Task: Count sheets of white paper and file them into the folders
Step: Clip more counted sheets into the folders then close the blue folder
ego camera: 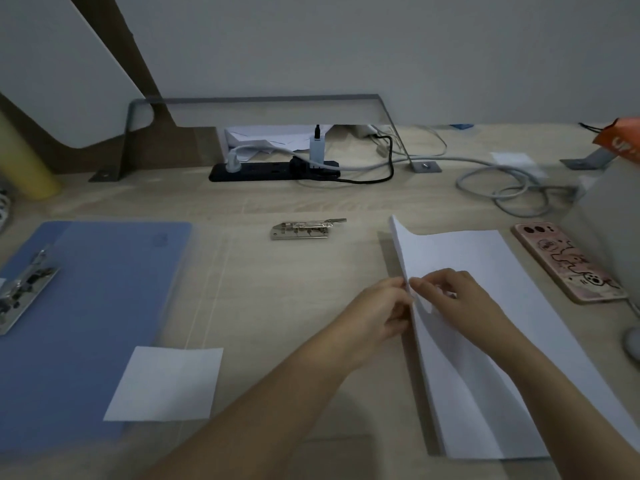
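The paper (467, 258) lies right under my hands, a white stack on the desk (277, 292), its left edge lifted and curling up between my fingers. These sheets are light, thin and floppy. They'll cling to each other and slide, and a hard pinch will crease them. So I judge the left edge, near the middle of its length, is the place to take hold, one sheet at a time, with just the fingertips.

My left hand (377, 313) comes in from the left, its forearm crossing the desk at a slant. Thumb and fingers are closed on the raised edge, pinching it. My right hand (457, 296) rests on top of the stack, wrist low, fingers curled. Its thumb and forefinger meet the same edge just beside my left fingertips and seem to be nipping a sheet apart from the rest. How many sheets each hand holds I can't tell.

Well to the left of my left hand the blue folder (104, 289) lies open, its clip (24, 289) at the far side. A small white sheet (166, 382) overlaps its near corner.
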`<state>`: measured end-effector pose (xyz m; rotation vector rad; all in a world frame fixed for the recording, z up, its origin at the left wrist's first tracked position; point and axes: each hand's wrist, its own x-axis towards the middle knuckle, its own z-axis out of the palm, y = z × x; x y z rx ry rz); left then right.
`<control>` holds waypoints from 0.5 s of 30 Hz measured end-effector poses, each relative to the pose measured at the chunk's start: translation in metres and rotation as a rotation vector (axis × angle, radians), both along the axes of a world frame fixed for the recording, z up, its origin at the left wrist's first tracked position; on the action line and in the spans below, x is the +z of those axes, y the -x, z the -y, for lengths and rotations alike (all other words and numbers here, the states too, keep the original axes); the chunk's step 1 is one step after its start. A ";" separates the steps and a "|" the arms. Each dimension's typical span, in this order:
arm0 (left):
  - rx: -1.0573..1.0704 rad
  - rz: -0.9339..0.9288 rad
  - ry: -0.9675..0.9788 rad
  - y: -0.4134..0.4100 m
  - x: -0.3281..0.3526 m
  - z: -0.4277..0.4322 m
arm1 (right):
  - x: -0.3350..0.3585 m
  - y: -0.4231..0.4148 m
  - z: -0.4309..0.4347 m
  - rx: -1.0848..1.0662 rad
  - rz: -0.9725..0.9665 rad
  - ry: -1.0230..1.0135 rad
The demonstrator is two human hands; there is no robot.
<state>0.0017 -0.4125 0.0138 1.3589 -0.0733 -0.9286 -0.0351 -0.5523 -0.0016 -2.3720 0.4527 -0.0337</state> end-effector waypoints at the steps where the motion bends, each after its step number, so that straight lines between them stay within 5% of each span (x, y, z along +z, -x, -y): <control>1: -0.027 0.050 0.015 0.006 -0.002 0.000 | 0.000 0.001 0.001 -0.004 0.011 -0.044; 6: -0.004 0.262 -0.052 0.029 -0.017 0.012 | 0.002 0.007 0.003 -0.041 0.049 -0.284; 15: 0.079 0.250 0.052 0.033 -0.015 0.015 | 0.001 0.007 0.004 -0.059 0.071 -0.405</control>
